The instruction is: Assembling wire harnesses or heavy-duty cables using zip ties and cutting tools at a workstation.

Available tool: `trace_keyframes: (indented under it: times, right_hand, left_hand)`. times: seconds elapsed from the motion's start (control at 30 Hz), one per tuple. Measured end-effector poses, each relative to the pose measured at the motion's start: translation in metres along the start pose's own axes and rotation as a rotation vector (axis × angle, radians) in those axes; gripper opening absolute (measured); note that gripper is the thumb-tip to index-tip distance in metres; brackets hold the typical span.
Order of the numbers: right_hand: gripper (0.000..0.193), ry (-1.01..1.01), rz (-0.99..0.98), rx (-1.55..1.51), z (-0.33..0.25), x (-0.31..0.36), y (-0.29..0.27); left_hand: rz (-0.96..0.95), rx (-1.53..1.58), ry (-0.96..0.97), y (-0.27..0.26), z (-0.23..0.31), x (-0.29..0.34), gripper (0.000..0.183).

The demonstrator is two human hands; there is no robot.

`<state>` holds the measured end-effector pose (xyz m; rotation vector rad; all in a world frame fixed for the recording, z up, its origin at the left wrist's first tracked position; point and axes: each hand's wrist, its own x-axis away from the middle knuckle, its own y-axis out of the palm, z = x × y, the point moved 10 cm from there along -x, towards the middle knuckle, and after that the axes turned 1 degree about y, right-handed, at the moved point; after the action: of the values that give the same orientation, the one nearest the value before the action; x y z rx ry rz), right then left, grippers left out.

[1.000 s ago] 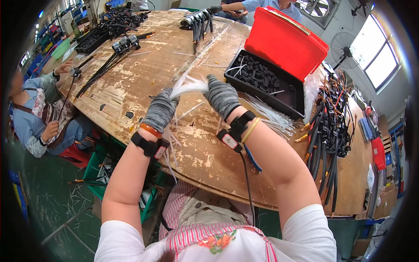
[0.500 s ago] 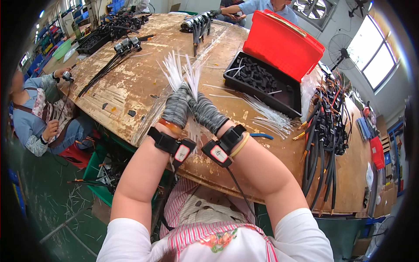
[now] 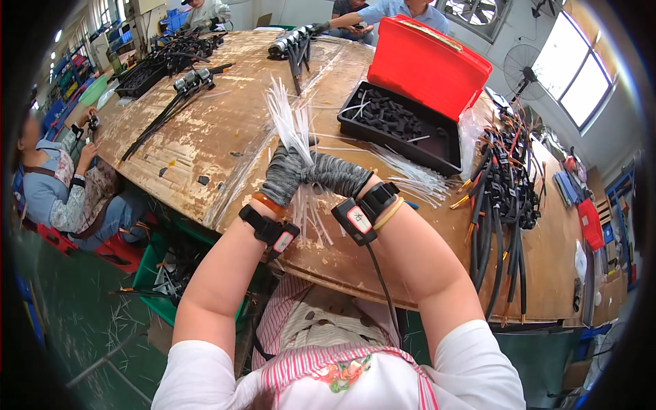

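Note:
A loose bundle of thin white plastic strips, like cable ties (image 3: 290,119), stands up from my gloved hands at the middle of the table, and its lower ends hang out below them. My left hand (image 3: 282,171), in a grey knit glove, is closed round the bundle. From the other side my right hand (image 3: 331,172), gloved the same way, presses against it with the fingers closed; its fingertips are partly hidden. More white strips (image 3: 417,178) lie spread on the wooden table (image 3: 232,147) to the right of my hands.
Beyond the loose strips sits a black tray (image 3: 437,154) of small black parts, with a red crate (image 3: 427,65) behind it. Black cables (image 3: 502,205) are heaped on the right. Other cable bundles (image 3: 174,102) lie far left. A co-worker (image 3: 75,178) sits at the left edge.
My right hand has turned more sideways across the bundle, its wrist higher. The strips now stick out further below my hands. The view has shifted slightly.

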<state>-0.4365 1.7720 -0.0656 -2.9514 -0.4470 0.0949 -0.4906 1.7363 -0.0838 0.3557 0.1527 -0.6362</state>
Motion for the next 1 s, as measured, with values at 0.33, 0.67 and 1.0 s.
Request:
trace_keyframes:
  times: [0.33, 0.67, 1.0]
  right_hand:
    - [0.022, 0.011, 0.338, 0.233, 0.015, 0.001, -0.024]
    - [0.019, 0.188, 0.133, -0.499, -0.022, 0.082, 0.003]
    - [0.036, 0.093, 0.443, -0.370, -0.048, 0.215, 0.005]
  left_hand:
    - [-0.170, 0.085, -0.073, 0.035, 0.016, 0.004, 0.051]
    - [0.024, -0.009, 0.039, 0.050, 0.061, 0.025, 0.030]
    - [-0.395, 0.284, -0.239, 0.158, 0.025, 0.081, 0.043]
